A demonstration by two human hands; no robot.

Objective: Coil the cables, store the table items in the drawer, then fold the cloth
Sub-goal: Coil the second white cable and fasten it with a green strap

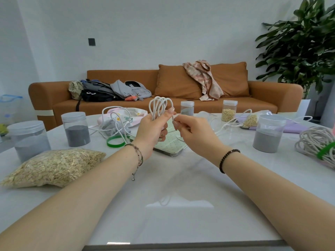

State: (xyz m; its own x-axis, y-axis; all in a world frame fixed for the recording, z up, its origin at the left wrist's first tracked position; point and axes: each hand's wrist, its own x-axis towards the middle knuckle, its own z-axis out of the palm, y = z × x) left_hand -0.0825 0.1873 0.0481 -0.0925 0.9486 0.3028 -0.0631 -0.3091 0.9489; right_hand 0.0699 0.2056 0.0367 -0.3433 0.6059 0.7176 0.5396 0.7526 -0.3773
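Between sand jar (75, 129) and oat jar (229, 110), left grip (152, 131) holds coiled cable (153, 115), right grip (196, 131) pinches it.

Oat bag (52, 166) front-left on table (181, 205), cable bundle (319, 144) far right, sofa (163, 91) behind.

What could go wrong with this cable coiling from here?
1. The white cable stands in free loops above the left hand, which grips only their base. If that grip loosens, they may spring apart.
2. The right hand pinches the tail. Its slack appears to run past the oat jar and the small oat bag, so a pull could snag or drag them.
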